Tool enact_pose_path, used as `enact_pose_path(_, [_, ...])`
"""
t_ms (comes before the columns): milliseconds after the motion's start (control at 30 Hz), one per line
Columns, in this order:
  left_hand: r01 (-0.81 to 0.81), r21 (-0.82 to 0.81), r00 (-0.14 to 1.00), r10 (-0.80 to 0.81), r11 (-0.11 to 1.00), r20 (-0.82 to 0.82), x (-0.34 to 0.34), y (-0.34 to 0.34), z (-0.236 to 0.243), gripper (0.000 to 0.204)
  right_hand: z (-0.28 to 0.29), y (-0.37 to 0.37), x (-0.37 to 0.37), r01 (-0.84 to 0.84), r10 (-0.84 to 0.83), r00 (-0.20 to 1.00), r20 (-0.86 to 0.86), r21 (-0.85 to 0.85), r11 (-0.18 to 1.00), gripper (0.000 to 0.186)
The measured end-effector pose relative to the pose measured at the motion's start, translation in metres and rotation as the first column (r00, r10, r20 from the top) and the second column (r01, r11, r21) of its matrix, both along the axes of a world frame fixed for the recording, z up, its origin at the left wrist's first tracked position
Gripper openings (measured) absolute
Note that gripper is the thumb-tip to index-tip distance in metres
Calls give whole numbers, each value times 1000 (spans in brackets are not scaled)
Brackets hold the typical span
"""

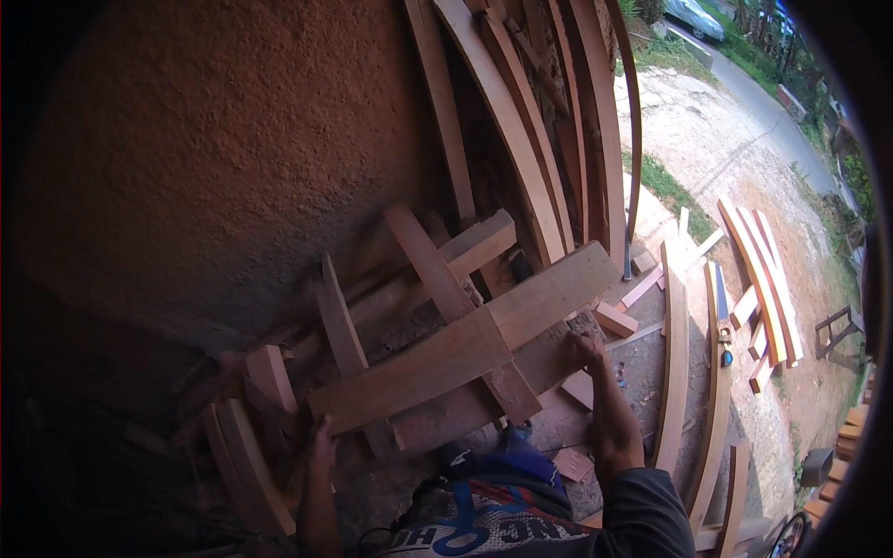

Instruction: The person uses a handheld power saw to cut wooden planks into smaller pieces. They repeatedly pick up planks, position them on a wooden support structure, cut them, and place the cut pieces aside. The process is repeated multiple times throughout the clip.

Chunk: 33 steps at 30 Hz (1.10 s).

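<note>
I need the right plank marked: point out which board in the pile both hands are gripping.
The long wide plank lying across the top of the pile: left hand at its lower end, right hand on its far edge. The other boards lie untouched.

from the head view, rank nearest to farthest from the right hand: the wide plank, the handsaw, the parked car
1. wide plank: the right hand rests on its right part.
2. handsaw: lying on boards to the right.
3. parked car: far off by the road, top right.
</note>
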<state>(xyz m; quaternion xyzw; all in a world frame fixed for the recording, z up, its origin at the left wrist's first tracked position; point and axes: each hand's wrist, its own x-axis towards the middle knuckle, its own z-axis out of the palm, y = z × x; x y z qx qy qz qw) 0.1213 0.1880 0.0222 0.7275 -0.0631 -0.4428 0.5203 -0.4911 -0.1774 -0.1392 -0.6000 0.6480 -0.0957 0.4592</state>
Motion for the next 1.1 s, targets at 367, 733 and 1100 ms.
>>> enact_pose_path(367, [-70, 40, 997, 70, 997, 13, 7, 10, -8, 72, 40, -4, 2, 196, -254, 880, 403, 179, 964, 29])
enact_pose_path(733, [-94, -85, 995, 92, 992, -28, 5, 26, -6, 58, 122, 73, 97, 207, -21, 887, 462, -356, 911, 42])
enact_pose_path(1100, [-114, -218, 993, 105, 969, -56, 3, 19, -25, 54, 171, 93, 149, -43, 144, 892, 429, -236, 971, 48])
